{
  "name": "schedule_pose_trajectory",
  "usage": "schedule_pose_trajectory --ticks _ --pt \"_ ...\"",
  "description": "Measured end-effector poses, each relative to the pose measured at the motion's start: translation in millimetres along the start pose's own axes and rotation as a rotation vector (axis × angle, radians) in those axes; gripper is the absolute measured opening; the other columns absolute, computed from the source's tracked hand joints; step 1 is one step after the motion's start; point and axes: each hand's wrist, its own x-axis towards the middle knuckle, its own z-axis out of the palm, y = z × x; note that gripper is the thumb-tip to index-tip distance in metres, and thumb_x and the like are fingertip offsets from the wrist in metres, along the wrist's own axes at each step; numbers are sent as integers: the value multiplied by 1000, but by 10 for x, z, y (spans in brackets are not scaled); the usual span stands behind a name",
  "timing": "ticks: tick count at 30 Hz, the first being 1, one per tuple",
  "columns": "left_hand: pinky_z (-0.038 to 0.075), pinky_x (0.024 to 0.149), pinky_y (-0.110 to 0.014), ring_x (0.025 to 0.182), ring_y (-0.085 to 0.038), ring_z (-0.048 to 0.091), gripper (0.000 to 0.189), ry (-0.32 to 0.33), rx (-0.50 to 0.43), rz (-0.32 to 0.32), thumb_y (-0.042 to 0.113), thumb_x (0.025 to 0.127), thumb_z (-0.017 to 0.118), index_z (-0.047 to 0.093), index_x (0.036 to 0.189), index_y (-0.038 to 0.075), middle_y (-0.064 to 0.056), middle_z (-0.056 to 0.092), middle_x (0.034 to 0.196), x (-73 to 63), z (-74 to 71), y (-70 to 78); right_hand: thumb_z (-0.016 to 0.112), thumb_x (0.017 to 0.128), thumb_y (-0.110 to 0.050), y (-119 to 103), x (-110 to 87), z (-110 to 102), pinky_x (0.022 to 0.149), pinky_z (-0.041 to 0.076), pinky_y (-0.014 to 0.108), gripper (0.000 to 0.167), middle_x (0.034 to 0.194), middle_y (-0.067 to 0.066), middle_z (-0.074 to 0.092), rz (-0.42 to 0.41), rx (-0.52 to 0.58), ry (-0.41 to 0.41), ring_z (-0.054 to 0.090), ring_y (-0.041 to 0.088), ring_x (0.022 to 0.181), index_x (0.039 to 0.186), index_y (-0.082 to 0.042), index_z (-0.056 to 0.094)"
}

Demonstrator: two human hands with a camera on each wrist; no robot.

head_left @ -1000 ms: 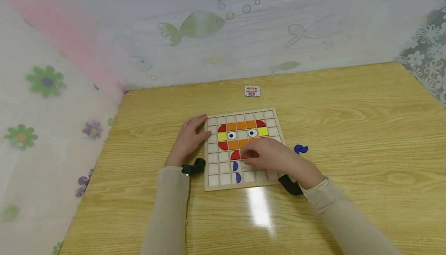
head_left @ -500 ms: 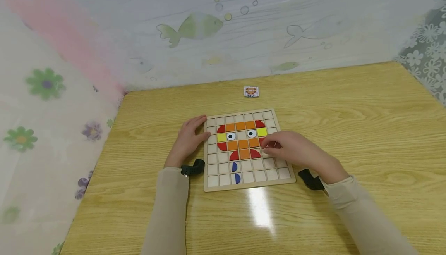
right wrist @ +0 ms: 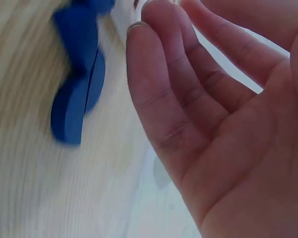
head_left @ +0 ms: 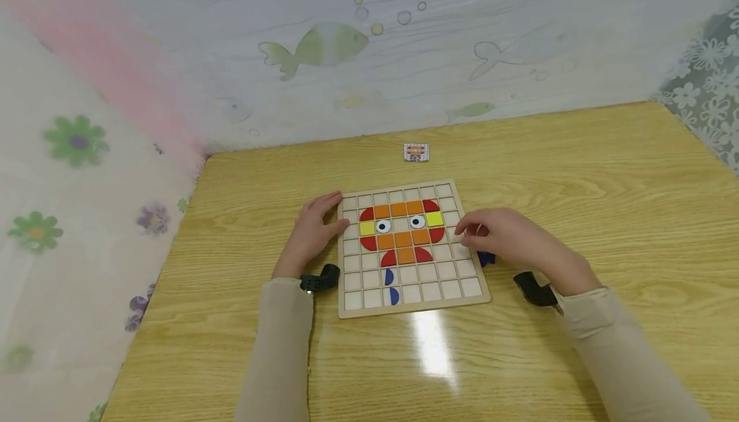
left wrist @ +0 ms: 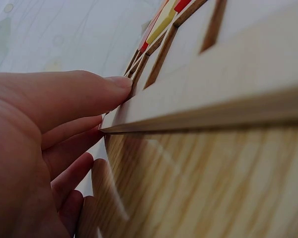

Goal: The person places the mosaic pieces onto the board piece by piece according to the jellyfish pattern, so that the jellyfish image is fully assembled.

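Note:
A square wooden grid board [head_left: 430, 290] lies on the table with flat pieces set in its cells. Orange squares [head_left: 398, 209], red rounded pieces [head_left: 367, 242], yellow pieces [head_left: 434, 219] and two eye discs [head_left: 383, 226] form a face-like pattern. Below it sit two blue half-rounds [head_left: 394, 295]. My left hand [head_left: 314, 229] touches the board's left edge, thumb tip on the rim [left wrist: 154, 111]. Over the right edge hovers my right hand [head_left: 510, 233], fingers loosely bent and nothing held. Blue pieces [right wrist: 77, 74] lie on the table close by, mostly covered by that hand in the head view.
A small printed card [head_left: 416, 152] with a similar face pattern lies behind the board. The wooden table [head_left: 231, 217] reaches back to a wall [head_left: 416, 75] painted with fish. Dark wrist cameras [head_left: 534, 290] stick out beside both forearms.
My right hand has moved right, from over the board's middle to its right edge, uncovering an orange square and red pieces. My left hand stays at the left edge.

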Motion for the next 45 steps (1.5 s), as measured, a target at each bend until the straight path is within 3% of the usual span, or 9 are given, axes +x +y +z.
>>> schedule_pose_trajectory --ticks 11,20,28,38,45 --pt "16 104 -47 132 -22 16 55 4 6 -5 31 86 58 39 136 21 3 31 141 -3 11 9 64 83 -19 348 -110 -180 65 41 31 19 81 -2 56 42 -2 -34 50 16 72 100 -11 63" --pt "15 104 -46 132 -20 16 54 17 10 -4 32 86 58 40 136 22 5 31 141 -2 4 12 70 77 -21 408 -147 -217 67 39 32 23 81 -1 52 35 -18 -123 46 15 74 94 -11 60" --pt "16 104 -45 132 -20 16 53 13 3 -5 32 86 57 40 136 22 6 31 141 -1 6 0 64 79 -11 406 -133 -192 66 41 33 11 79 -2 53 24 -65 -92 47 14 73 90 -11 60" --pt "17 104 -45 132 -20 16 53 14 5 -10 32 86 57 41 135 23 6 31 141 2 17 1 56 78 -8 391 -96 -194 66 39 35 19 81 2 55 109 -189 12 47 18 72 97 -5 60" --pt "17 104 -45 132 -19 16 53 17 -1 -8 32 86 57 41 135 23 7 31 141 -2 13 4 52 79 -8 384 -78 -179 65 39 35 19 79 2 56 115 -222 46 48 18 70 97 -5 60"
